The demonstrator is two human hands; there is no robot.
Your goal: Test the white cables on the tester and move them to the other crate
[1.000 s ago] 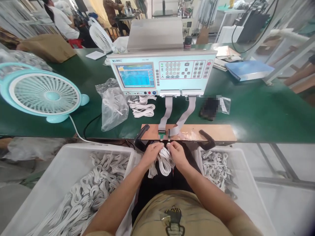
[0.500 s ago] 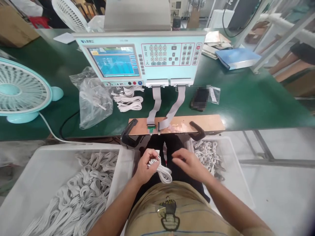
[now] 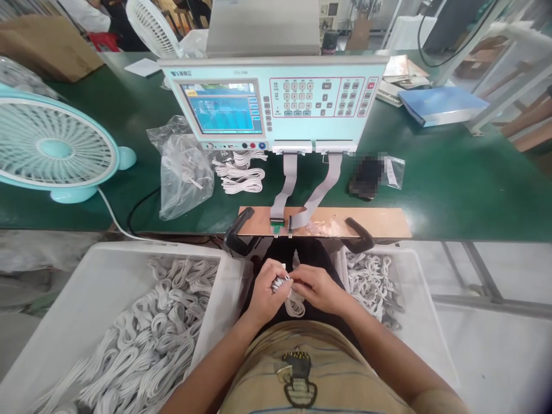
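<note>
My left hand (image 3: 267,293) is closed around a coiled white cable (image 3: 295,306) above my lap. Its looped end hangs out below the fingers, and a small pale piece pokes up above them. My right hand (image 3: 318,288) meets the left one, with thumb and fingertips pinched on the same cable; the exact spot is partly hidden by the fingers. Just beyond the hands, a wooden board (image 3: 388,221) is clamped at the table edge. Two grey ribbon cables (image 3: 288,178) run from a tester (image 3: 336,129) to small connectors on this board.
A white bin (image 3: 97,276) heaped with coiled cables stands at left, another bin (image 3: 426,310) with cables at right. Black clamps (image 3: 237,233) jut from the table edge. On the green table are a fan (image 3: 56,149), a plastic bag (image 3: 185,178), several coiled cables (image 3: 244,179) and a blue folder (image 3: 444,104).
My right hand has moved left and closed on the cable in my left hand. The whole view has shifted, so the table and tester appear further right.
</note>
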